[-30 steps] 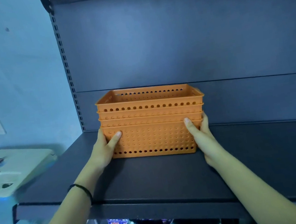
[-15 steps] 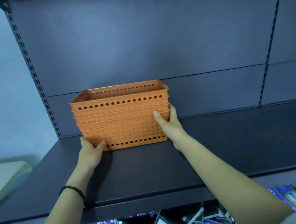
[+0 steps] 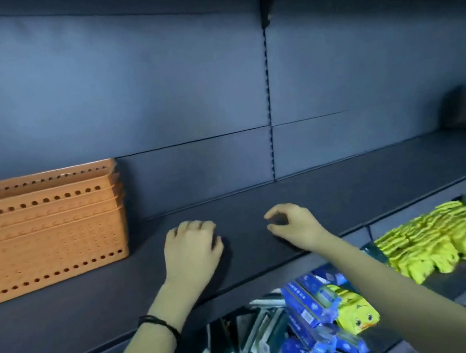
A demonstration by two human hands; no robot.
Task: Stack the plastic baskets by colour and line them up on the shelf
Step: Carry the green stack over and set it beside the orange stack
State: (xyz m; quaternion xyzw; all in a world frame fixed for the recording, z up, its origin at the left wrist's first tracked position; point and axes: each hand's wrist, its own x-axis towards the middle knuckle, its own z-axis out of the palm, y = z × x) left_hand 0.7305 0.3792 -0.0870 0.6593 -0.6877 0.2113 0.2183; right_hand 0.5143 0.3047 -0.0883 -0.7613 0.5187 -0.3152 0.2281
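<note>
Left of both sets of curled, empty fingers, the orange basket stack [image 3: 43,231] sits on the dark shelf [image 3: 290,207], apart from the left hand [image 3: 191,250] and right hand [image 3: 294,227]; the next colour stack likely belongs just beside it, fronts aligned.
</note>
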